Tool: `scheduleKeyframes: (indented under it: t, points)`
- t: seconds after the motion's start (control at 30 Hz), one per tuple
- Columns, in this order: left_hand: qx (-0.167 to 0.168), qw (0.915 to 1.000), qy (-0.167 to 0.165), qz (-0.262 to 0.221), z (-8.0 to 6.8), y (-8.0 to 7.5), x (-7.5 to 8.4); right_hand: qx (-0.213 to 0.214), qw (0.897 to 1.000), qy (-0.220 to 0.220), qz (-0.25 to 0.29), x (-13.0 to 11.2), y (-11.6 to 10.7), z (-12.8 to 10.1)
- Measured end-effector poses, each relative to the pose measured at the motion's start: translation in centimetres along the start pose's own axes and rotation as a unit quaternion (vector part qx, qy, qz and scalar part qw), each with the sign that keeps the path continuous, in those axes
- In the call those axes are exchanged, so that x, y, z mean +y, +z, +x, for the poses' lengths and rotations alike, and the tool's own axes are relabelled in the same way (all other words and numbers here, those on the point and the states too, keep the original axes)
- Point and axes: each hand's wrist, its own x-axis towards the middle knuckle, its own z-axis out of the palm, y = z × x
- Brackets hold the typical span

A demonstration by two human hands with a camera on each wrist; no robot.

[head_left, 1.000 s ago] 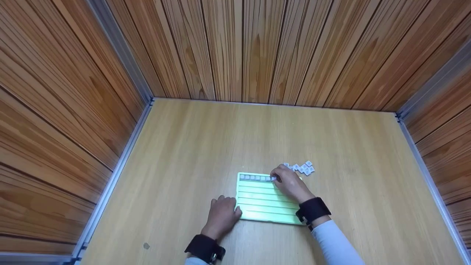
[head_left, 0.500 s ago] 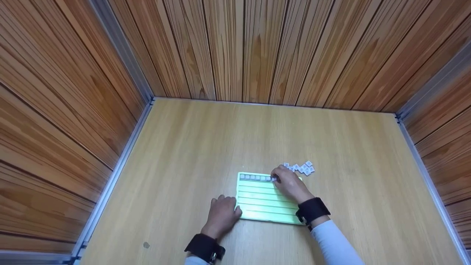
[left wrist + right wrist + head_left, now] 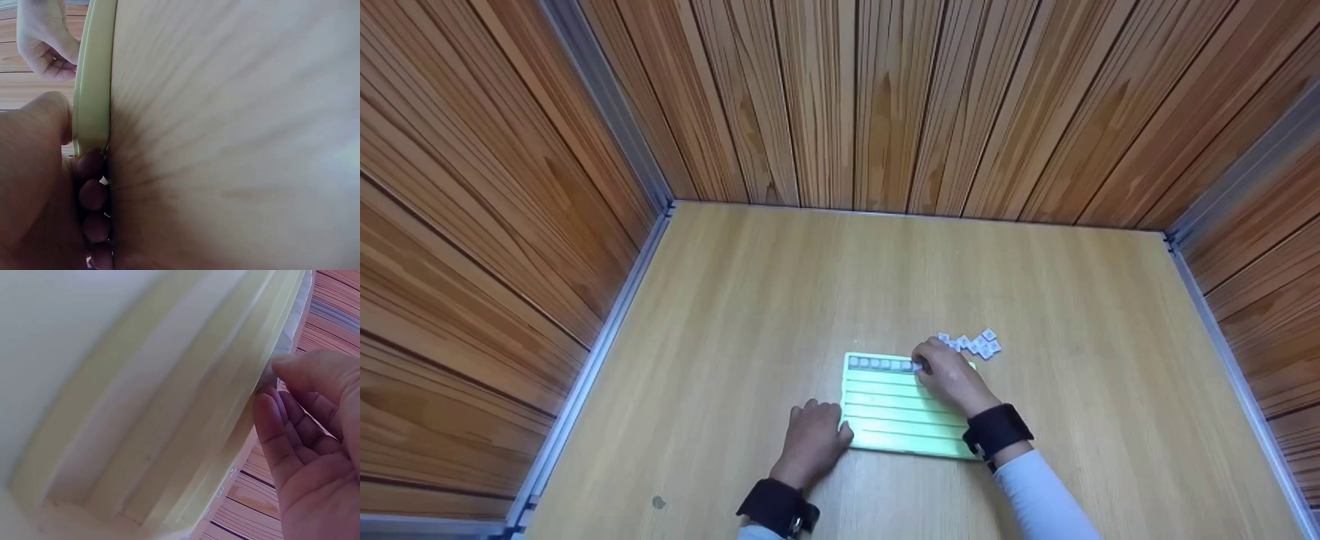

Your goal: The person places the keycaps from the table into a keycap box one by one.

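A pale green ridged tray [image 3: 900,431] lies on the table, with a row of small white tiles [image 3: 879,364] in its far groove. At the right end of that row my right hand [image 3: 952,376] pinches another small tile [image 3: 268,377] between thumb and fingertips; most of it is hidden. My left hand [image 3: 812,439] holds the tray's left side near the front corner. In the left wrist view its thumb [image 3: 52,115] lies on the tray, and the fingertips [image 3: 93,194] line up by the corner.
Several loose white tiles [image 3: 982,345] lie in a cluster beyond the tray's far right corner. Wooden panels [image 3: 885,105] wall the table [image 3: 750,300] at the back and both sides. A small dark spot [image 3: 658,501] marks the table at the front left.
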Motion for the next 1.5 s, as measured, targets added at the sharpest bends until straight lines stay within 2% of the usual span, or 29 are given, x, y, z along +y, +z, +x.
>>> scheduleKeyframes:
  t: [0.2, 0.43, 0.8, 1.0, 1.23, 1.5]
  points:
    - [-0.01, 0.9999, -0.007, 0.004, 0.1, 0.1, 0.0, -0.011, 0.999, 0.045, 0.011, -0.2, -0.5, 0.0]
    - [-0.018, 0.9997, -0.014, 0.003, 0.2, 0.0, 0.0, -0.004, 0.997, 0.079, 0.017, 0.2, -1.3, 0.0]
    - [-0.005, 0.9999, -0.003, 0.01, 0.1, 0.1, 0.0, 0.014, 0.996, 0.082, 0.015, 1.4, -2.3, -0.4]
    - [0.019, 0.9997, 0.012, 0.007, 0.0, 0.3, -0.1, 0.036, 0.997, 0.072, -0.019, 2.3, -3.1, -0.6]
    - [0.009, 0.9999, 0.003, 0.007, 0.1, 0.3, 0.0, 0.042, 0.996, 0.075, -0.033, 3.9, -4.4, -0.9]
    - [-0.002, 1.0, -0.007, 0.001, 0.2, 0.3, 0.0, 0.024, 0.993, 0.111, -0.038, 5.8, -5.7, -1.3]
